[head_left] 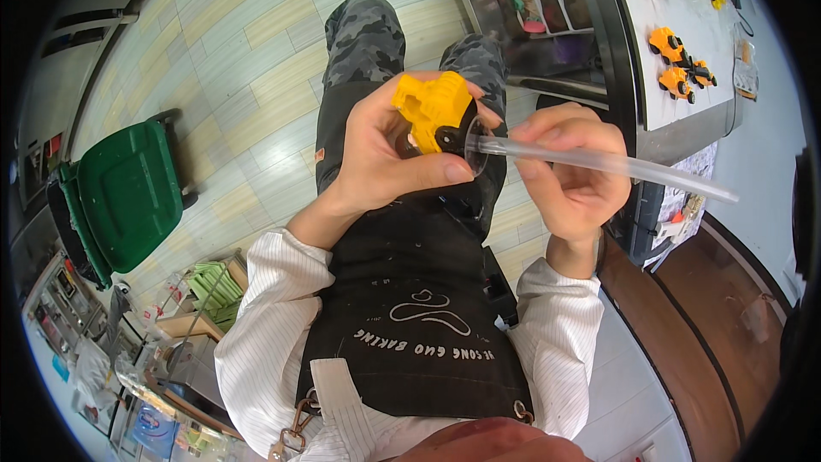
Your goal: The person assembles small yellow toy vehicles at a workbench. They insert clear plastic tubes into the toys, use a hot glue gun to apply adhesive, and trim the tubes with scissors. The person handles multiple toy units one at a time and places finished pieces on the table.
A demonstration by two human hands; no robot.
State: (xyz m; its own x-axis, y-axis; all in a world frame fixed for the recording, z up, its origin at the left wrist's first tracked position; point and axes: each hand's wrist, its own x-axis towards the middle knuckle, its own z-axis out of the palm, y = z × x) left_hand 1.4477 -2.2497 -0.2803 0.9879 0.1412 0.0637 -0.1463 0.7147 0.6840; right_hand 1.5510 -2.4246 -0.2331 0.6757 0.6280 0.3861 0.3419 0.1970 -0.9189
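In front of my lap, my left hand (376, 150) is wrapped round a yellow toy vehicle (438, 109) with black parts along its lower side. Its thumb presses near a clear round rim at the toy's black end. My right hand (577, 162) pinches a long translucent plastic tube (633, 164) between thumb and fingers. The tube's left end meets that rim beside a black wheel; whether it sits inside is hard to tell. Its free end points right, past my palm. My fingers hide part of the toy's underside.
At the upper right, a white-topped table (697, 34) bears several yellow-and-black toy vehicles (665, 44). Open shelves (547, 0) stand to its left. A green wheeled bin (128, 192) stands on the tiled floor at the left. Lower left, a green crate (214, 291) sits near a cluttered counter.
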